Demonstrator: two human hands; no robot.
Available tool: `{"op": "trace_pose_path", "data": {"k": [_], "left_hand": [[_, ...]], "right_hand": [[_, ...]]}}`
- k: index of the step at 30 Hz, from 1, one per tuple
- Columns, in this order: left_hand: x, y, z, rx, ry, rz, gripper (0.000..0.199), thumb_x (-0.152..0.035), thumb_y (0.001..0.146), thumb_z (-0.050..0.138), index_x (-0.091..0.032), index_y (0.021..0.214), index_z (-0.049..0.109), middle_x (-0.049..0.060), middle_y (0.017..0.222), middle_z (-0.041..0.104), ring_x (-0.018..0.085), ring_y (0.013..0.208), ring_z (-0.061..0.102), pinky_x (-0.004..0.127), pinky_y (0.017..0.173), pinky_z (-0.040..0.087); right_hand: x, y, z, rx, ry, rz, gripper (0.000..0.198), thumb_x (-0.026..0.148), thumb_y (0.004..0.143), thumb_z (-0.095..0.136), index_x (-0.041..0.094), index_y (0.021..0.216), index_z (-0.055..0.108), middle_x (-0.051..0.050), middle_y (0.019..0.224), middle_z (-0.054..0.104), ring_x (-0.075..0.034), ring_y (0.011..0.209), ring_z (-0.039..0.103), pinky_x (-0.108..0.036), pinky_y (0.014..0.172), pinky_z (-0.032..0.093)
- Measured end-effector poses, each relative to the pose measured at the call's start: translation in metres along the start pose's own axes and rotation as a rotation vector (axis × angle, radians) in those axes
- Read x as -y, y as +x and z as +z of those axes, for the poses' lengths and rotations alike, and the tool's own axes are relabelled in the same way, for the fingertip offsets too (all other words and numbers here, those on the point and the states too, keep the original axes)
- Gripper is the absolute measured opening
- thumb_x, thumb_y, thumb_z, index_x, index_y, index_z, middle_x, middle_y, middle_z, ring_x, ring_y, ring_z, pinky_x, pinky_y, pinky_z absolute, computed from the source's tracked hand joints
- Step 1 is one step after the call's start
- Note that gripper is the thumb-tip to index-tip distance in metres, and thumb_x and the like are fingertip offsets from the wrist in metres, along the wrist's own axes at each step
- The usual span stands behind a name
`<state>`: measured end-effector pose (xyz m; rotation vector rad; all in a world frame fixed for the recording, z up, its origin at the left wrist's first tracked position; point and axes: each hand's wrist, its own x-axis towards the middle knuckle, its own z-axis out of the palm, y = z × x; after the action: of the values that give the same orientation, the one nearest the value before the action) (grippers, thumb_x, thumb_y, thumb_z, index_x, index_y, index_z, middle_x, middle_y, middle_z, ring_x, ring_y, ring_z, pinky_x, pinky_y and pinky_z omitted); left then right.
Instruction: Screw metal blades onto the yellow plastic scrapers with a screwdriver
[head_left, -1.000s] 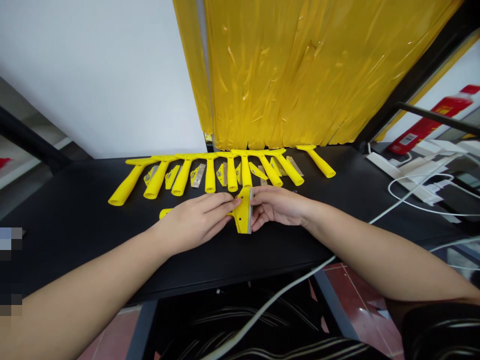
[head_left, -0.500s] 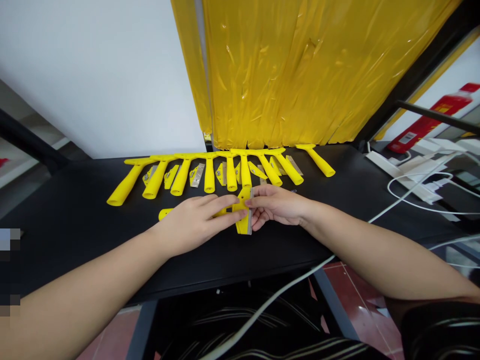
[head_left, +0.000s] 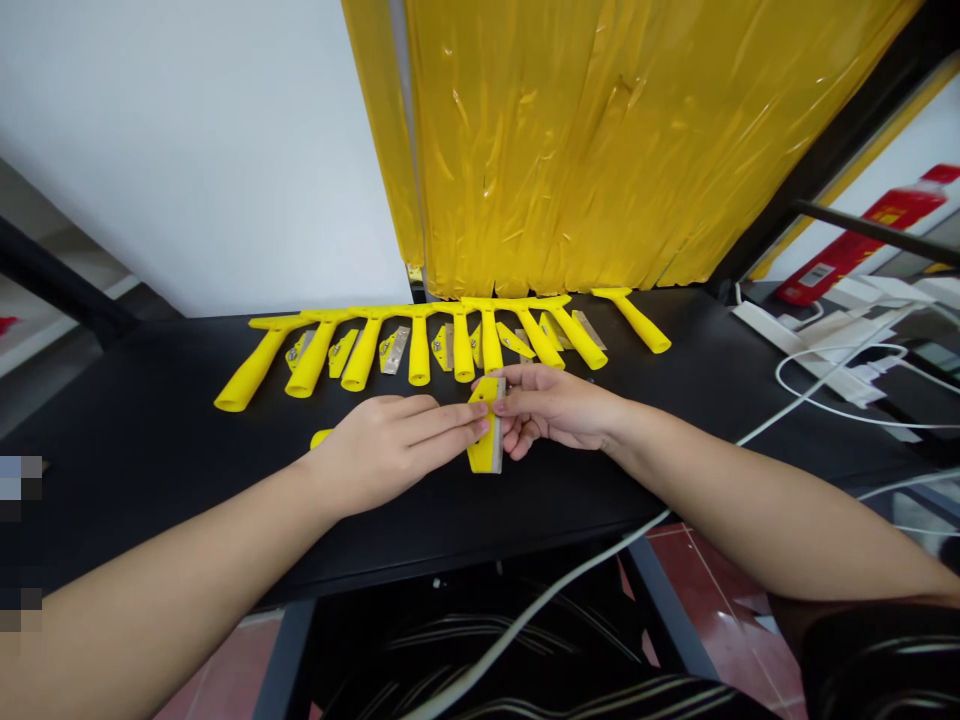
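Lying across the black bench [head_left: 135, 420], yellow scraper handles [head_left: 463, 350] form a row; nearer, another handle [head_left: 320, 438], mostly hidden by the left hand [head_left: 397, 435], perhaps joins the yellow scraper head [head_left: 481, 455]. Fingers of that hand and the right hand [head_left: 551, 405] pinch this head, its metal blade [head_left: 498, 450] facing right. Squaring the blade seems the step; next calls for even pressure.

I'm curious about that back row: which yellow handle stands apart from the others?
The back row's rightmost yellow handle: a gap separates its head from its neighbour's, whereas the other heads run closely together.
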<state>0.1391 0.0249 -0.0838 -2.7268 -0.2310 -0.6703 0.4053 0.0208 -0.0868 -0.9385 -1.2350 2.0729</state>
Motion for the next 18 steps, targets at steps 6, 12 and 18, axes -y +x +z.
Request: {"op": "trace_pose_path", "data": {"k": [6, 12, 18], "left_hand": [[-0.0002, 0.0029, -0.0006, -0.018, -0.018, -0.020, 0.037, -0.009, 0.102, 0.059, -0.019, 0.136, 0.068, 0.007, 0.134, 0.078, 0.020, 0.099, 0.080, 0.034, 0.085, 0.069], [-0.0044, 0.0027, -0.0006, 0.021, -0.068, -0.075, 0.038, -0.008, 0.102, 0.055, -0.021, 0.134, 0.070, 0.007, 0.137, 0.077, 0.019, 0.104, 0.080, 0.033, 0.091, 0.068], [-0.0038, 0.0024, 0.0003, 0.006, -0.080, -0.068, 0.036, -0.008, 0.102, 0.057, -0.019, 0.134, 0.069, 0.008, 0.137, 0.076, 0.020, 0.101, 0.079, 0.035, 0.089, 0.068]], "right_hand": [[-0.0012, -0.0009, 0.0008, -0.088, -0.057, -0.090, 0.051, 0.010, 0.094, 0.072, 0.020, 0.136, 0.045, 0.004, 0.073, 0.070, -0.015, 0.063, 0.075, -0.026, 0.060, 0.068], [-0.0039, -0.0035, 0.0002, -0.018, -0.124, -0.141, 0.061, 0.015, 0.091, 0.078, 0.026, 0.137, 0.039, 0.007, 0.078, 0.068, -0.012, 0.062, 0.072, -0.024, 0.060, 0.065], [-0.0019, -0.0053, -0.0016, 0.012, -0.141, -0.135, 0.061, 0.018, 0.090, 0.078, 0.028, 0.136, 0.038, 0.008, 0.076, 0.069, -0.012, 0.060, 0.071, -0.024, 0.058, 0.064]]}}
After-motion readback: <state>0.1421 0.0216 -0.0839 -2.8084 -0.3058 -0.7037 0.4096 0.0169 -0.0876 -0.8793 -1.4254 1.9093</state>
